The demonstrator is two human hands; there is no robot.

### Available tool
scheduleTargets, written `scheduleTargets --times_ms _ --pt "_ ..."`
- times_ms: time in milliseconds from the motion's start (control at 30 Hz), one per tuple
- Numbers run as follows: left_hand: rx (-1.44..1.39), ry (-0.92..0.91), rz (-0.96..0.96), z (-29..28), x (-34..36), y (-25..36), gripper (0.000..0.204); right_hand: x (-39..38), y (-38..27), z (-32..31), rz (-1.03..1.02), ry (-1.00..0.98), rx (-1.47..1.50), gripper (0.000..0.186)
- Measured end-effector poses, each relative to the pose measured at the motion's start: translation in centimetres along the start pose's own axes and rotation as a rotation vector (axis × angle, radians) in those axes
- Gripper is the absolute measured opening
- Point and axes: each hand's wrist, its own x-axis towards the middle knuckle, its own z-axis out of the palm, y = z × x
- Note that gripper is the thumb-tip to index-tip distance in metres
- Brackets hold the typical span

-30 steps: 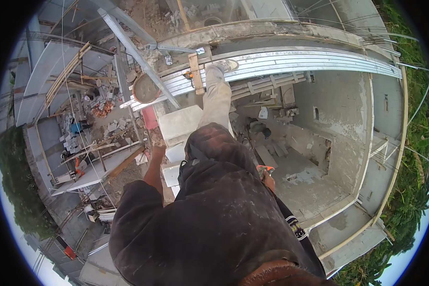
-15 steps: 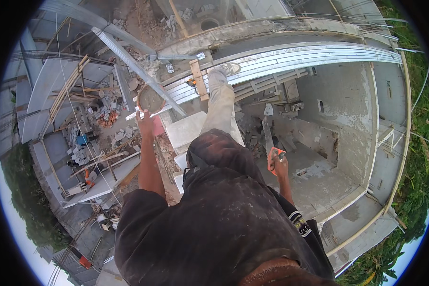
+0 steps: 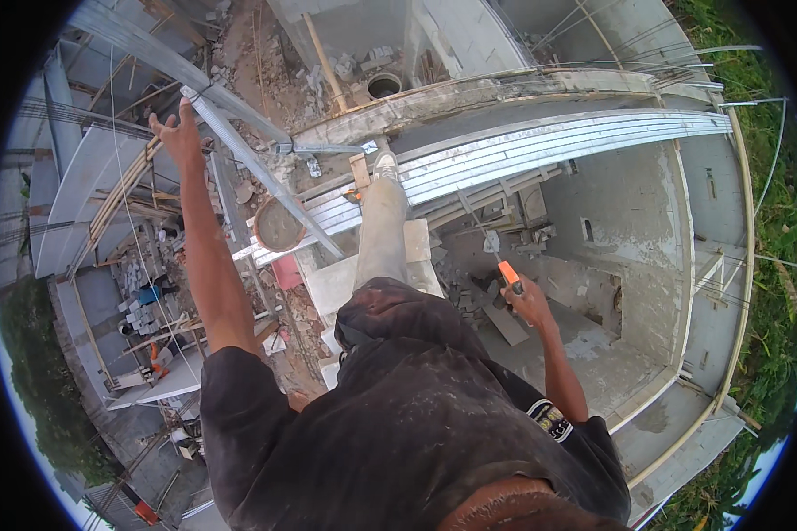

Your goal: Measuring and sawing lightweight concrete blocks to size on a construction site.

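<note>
My left hand (image 3: pixel 181 131) is stretched up and to the left with its fingers spread, holding nothing. It is right by the top end of a slanted grey metal channel (image 3: pixel 257 173); whether it touches I cannot tell. My right hand (image 3: pixel 530 303) is out at my right side, gripping an orange-handled tool (image 3: pixel 507 271) whose thin metal blade points up and away. My grey-trousered leg (image 3: pixel 383 232) reaches forward, and its foot (image 3: pixel 385 165) rests on a bundle of long ribbed metal profiles (image 3: pixel 558 142).
A round shallow pan (image 3: pixel 279 227) sits beside the slanted channel. A concrete beam (image 3: pixel 452 93) curves behind the profiles. Far below are a bare concrete room (image 3: pixel 593 292) with rubble, stacked blocks and a person in orange (image 3: pixel 156 356). Grass (image 3: pixel 770 292) lies to the right.
My left arm has swung from near my body up and out to the left, the hand opening. My right hand with the orange-handled tool has come out to the right.
</note>
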Motion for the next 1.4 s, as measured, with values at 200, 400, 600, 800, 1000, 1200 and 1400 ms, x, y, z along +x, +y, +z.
scheduleTargets --times_ms 200,400,600,800,1000,1200,1400 --pt "0.040 0.073 0.205 1.6 6.7 3.7 0.109 13.4 -13.0 -13.6 -0.349 0.078 -0.522 0.043" --pt "0.133 -0.308 0.204 0.2 2.8 2.1 0.109 22.5 -28.9 -19.4 -0.488 -0.197 -0.782 0.040" --pt "0.242 0.012 0.051 4.5 2.9 6.3 0.076 24.0 -41.6 -19.4 -0.674 -0.314 -0.972 0.040" --pt "0.397 0.174 -0.059 6.7 2.1 6.8 0.058 27.4 -49.9 -19.2 -0.828 -0.519 -1.069 0.049" --pt "0.432 0.240 -0.201 8.2 1.8 8.4 0.058 31.8 -58.1 -15.5 -1.033 -0.809 -1.426 0.050" --pt "0.319 0.234 -0.388 8.5 2.1 10.3 0.054 34.0 -62.1 -14.1 -1.173 -0.834 -1.535 0.049" --pt "0.295 0.238 -0.386 8.4 1.8 10.7 0.048 35.0 -59.3 -16.9 -1.093 -0.770 -1.574 0.045"
